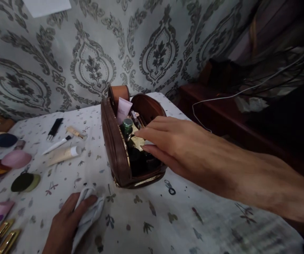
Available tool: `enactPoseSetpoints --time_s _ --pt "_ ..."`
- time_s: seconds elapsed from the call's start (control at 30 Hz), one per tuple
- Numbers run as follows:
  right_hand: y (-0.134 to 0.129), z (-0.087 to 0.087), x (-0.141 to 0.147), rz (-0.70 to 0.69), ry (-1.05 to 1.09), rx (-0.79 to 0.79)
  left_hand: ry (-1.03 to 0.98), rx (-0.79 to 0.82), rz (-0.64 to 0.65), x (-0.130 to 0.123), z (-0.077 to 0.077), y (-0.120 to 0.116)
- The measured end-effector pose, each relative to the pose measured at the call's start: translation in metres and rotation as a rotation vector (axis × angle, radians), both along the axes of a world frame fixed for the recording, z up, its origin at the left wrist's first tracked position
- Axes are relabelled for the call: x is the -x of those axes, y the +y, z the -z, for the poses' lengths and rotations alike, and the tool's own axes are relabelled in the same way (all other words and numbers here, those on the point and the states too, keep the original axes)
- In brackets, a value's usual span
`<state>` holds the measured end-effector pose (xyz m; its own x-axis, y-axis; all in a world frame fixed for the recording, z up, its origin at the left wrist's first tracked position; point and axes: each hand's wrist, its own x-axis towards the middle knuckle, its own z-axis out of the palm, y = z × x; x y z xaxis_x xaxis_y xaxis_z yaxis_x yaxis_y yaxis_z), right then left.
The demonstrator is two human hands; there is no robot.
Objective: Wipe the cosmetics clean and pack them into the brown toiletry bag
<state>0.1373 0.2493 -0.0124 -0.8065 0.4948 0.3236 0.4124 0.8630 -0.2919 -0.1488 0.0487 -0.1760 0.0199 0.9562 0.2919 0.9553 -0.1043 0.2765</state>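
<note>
An open brown zip bag [115,151] stands on the patterned white cloth, holding a pink tube [123,108], a green-capped bottle [127,126] and a gold-coloured item [137,142]. My right hand [165,137] reaches in over the bag's right side, thumb and fingertips closed at the gold-coloured item. Low in the view, my left hand [68,218] grips a pale folded cloth [90,208] on the table, in front of the bag and to its left.
Left of the bag lie a cream tube [64,155], a white pen-like item [56,145], a black case [55,128], a pink sponge [16,159] and a green round container [25,182]. A white cable [220,99] crosses the dark red furniture [215,116] at right.
</note>
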Motion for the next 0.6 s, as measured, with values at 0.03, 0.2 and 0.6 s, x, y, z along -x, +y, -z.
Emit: enactPoseSetpoints --time_s 0.03,0.2,0.6 --pt "-0.007 0.000 -0.004 0.008 0.049 -0.018 0.038 -0.002 -0.007 0.002 0.000 -0.001" --pt "-0.051 0.024 -0.011 -0.182 0.212 -0.041 0.219 0.003 -0.083 0.004 -0.010 -0.001" --pt "-0.097 0.082 0.037 -0.297 -0.073 0.372 0.103 0.066 -0.130 -0.002 -0.011 -0.002"
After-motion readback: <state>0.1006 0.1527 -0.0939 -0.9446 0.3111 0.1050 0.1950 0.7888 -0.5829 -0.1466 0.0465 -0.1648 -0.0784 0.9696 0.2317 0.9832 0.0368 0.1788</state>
